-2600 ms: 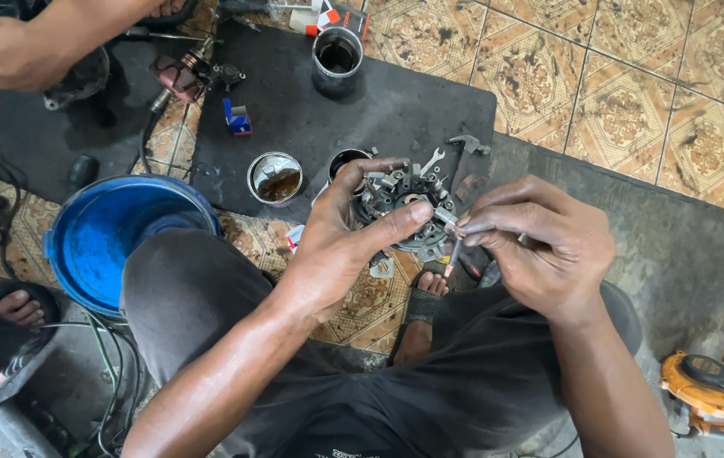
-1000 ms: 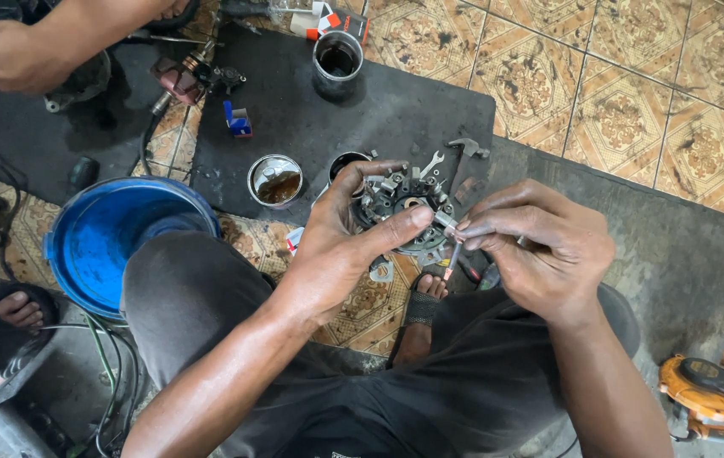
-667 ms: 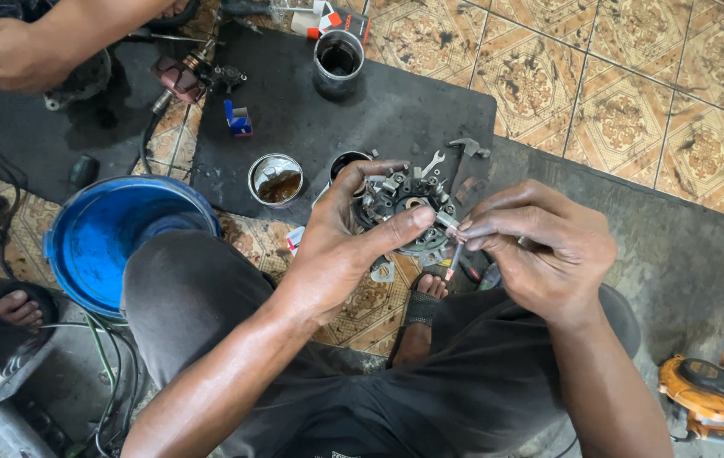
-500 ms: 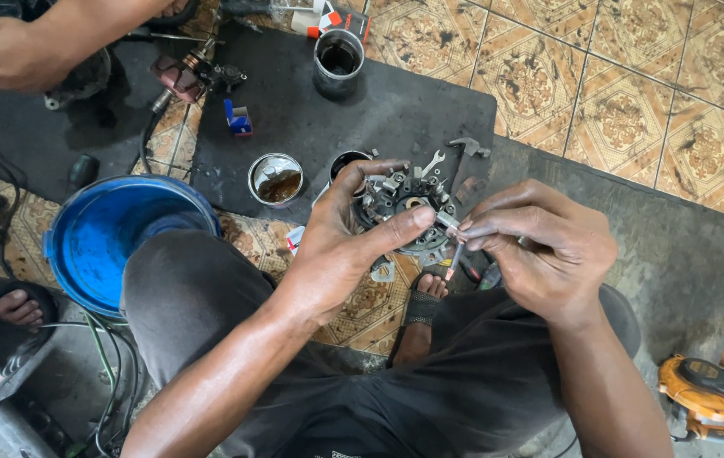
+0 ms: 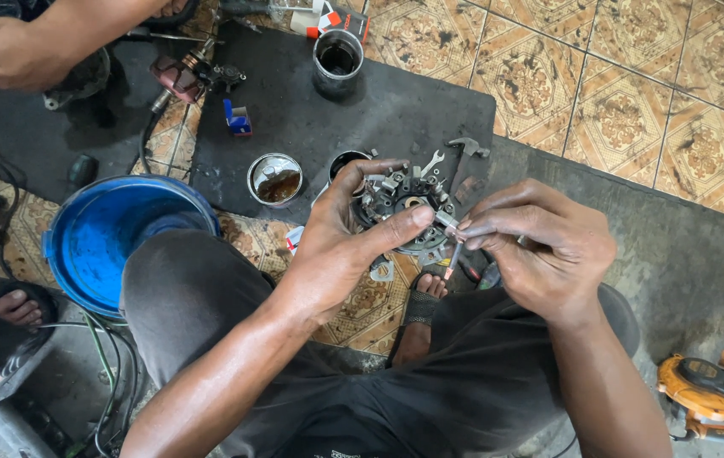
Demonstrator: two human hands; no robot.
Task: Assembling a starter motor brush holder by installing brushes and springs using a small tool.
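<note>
Tiled floor (image 5: pixel 633 93): patterned brown tiles fill the field from 12 to 3 o'clock.
Dark mat (image 5: pixel 396 110): a black sheet lies on the floor at 12 o'clock and bears the cans and small tools.
Blue bucket (image 5: pixel 116 242): stands at 9 o'clock, just beside the person's left knee.
Orange power tool (image 5: pixel 714 394): lies at 4 o'clock, at the frame's edge, well apart from the hands.
Left hand (image 5: pixel 341 242): sits just left of centre, closed around the round metal part, thumb laid across its face and fingers curled over its far rim.
Right hand (image 5: pixel 540 246): sits at 3 o'clock of the part, fingertips pinched together on a small tool at the part's right edge.
Another person's hand (image 5: pixel 5 51): at 10 o'clock in the far corner, resting on a dark object; apart from the wearer's hands.
Round metal part (image 5: pixel 404 208): a disc with small metal fittings round a central hole, held above the mat's near edge, at centre.
Tall can (image 5: pixel 336 59): upright on the mat at 12 o'clock.
Shallow tin (image 5: pixel 275 178): holds brown liquid, at 10 o'clock of the part.
Small tool (image 5: pixel 453 254): thin, with a reddish shaft, pointing down from the right fingertips.
</note>
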